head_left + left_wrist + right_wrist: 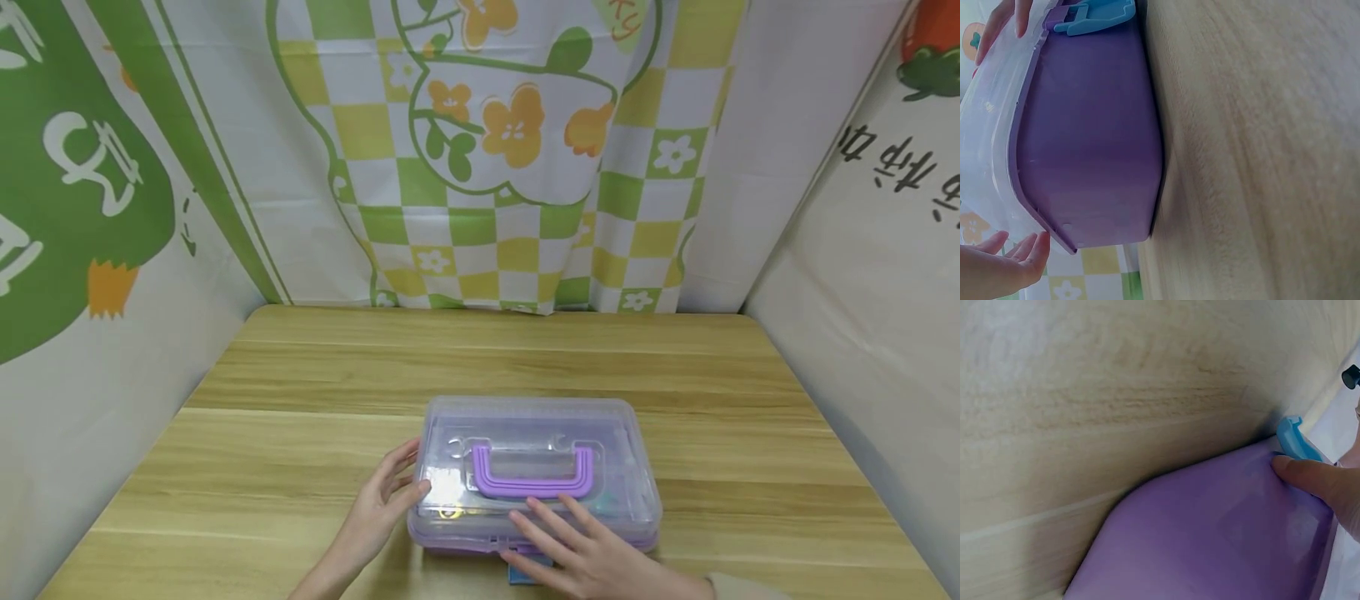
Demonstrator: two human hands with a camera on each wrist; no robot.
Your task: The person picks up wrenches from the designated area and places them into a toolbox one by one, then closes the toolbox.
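Note:
A plastic storage box stands on the table, with a purple base (1085,125), a clear lid (525,425) and a purple carrying handle (532,487) folded flat on top. Its blue latch (530,570) sticks out at the front, swung away from the lid. My left hand (375,508) rests at the box's left side, thumb on the lid's edge, fingers loosely bent along the side. Spread over the lid's front edge are the fingers of my right hand (592,550). In the right wrist view its thumb (1304,474) touches the front wall beside the latch. Contents show only dimly through the lid.
The wood-grain table (300,433) extends around the box on both sides and behind. A patterned cloth curtain (495,208) hangs at its back edge, with printed cloth walls at the left (225,250) and right (870,275).

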